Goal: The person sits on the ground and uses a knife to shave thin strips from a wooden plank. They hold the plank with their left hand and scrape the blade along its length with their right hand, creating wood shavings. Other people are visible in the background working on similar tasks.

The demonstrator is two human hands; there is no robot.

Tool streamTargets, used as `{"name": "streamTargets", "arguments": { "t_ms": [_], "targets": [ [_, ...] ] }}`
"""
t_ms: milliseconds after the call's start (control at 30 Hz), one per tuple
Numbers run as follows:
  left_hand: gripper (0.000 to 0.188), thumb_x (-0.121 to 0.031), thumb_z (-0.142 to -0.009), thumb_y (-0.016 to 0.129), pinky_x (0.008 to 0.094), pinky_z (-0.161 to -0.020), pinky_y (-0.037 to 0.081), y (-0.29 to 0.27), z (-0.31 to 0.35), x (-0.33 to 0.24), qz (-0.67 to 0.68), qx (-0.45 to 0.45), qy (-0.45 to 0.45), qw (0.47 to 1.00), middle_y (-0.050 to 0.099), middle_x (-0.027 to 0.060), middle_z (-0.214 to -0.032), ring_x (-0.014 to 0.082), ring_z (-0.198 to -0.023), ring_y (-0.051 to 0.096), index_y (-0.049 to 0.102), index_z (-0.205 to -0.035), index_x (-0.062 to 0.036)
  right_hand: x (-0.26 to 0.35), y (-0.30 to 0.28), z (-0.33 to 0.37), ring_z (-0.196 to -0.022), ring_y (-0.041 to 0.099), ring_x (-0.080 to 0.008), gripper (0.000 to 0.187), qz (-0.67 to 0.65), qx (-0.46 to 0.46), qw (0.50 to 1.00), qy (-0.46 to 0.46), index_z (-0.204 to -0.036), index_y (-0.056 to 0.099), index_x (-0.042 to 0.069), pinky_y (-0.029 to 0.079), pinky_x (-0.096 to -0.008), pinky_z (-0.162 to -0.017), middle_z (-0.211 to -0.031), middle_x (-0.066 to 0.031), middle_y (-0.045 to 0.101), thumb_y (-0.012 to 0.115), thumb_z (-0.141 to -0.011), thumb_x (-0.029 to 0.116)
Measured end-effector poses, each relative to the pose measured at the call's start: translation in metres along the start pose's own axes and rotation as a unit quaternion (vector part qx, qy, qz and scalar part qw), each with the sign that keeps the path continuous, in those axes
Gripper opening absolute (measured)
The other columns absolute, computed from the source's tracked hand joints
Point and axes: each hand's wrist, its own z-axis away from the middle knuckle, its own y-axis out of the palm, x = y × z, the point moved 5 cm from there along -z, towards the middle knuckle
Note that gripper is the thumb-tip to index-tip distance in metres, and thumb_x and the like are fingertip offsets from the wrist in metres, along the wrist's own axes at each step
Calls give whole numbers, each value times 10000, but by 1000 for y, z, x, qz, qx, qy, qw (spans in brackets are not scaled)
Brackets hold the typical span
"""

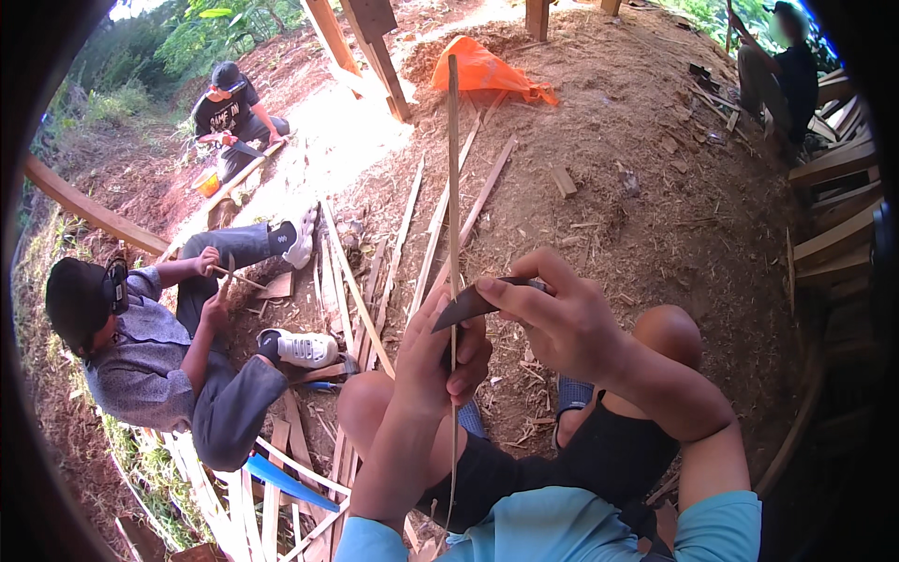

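A long thin wooden strip (454,169) runs up and away from my lap, between my knees. My left hand (438,361) is closed around it at about its middle. In my right hand (567,318) I grip a knife; its dark blade (471,303) lies across the strip just above my left fingers, with the tip pointing left. The knife's handle is mostly hidden by my right fingers. The strip's lower end hangs down in front of my dark shorts (506,473).
Loose wooden slats (351,281) lie on the ground at my left, with a blue saw-like tool (292,482) among them. A co-worker (159,347) sits close on that side, holding a stick. An orange sheet (482,73) lies ahead near wooden posts (375,56). Stacked planks (838,244) stand at right.
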Motion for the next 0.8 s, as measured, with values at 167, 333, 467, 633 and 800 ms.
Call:
{"name": "streamTargets", "arguments": {
  "t_ms": [167,333,467,633,800],
  "targets": [
    [242,-287,-970,359,178,-257,280,6,3,2,-2,34,33,999,404,28,-598,66,-335,353,406,-914,-56,-3,-7,0,-609,585,-184,317,24,-38,999,-7,-1105,609,150,481,-293,-481,-823,-52,513,605,-800,62],
    [258,-263,-975,331,187,-249,278,19,5,14,-107,43,49,992,391,19,-577,67,-318,332,407,-838,-58,-32,-43,-16,-636,572,-200,307,45,-182,982,8,-1131,590,132,468,-293,-498,-822,-75,524,585,-832,64],
    [252,-253,-975,340,194,-246,272,16,3,-1,-135,-8,93,986,391,16,-561,69,-315,331,432,-838,-63,-18,-30,-2,-651,582,-205,327,-10,-103,995,12,-1139,581,137,481,-308,-511,-828,-76,530,596,-821,61],
    [228,-240,-976,342,193,-246,269,11,-1,-5,-131,-43,105,985,387,10,-566,75,-318,334,442,-848,-80,0,-8,8,-665,605,-209,370,-18,-4,1000,-3,-1141,584,147,505,-316,-528,-830,-70,524,613,-786,45],
    [209,-234,-975,348,190,-253,274,10,3,-3,-124,-56,107,985,393,13,-581,76,-321,335,465,-905,-75,-5,-7,9,-639,604,-214,390,-1,-9,1000,0,-1145,584,149,502,-321,-515,-836,-63,525,624,-771,45]
  ]
}}
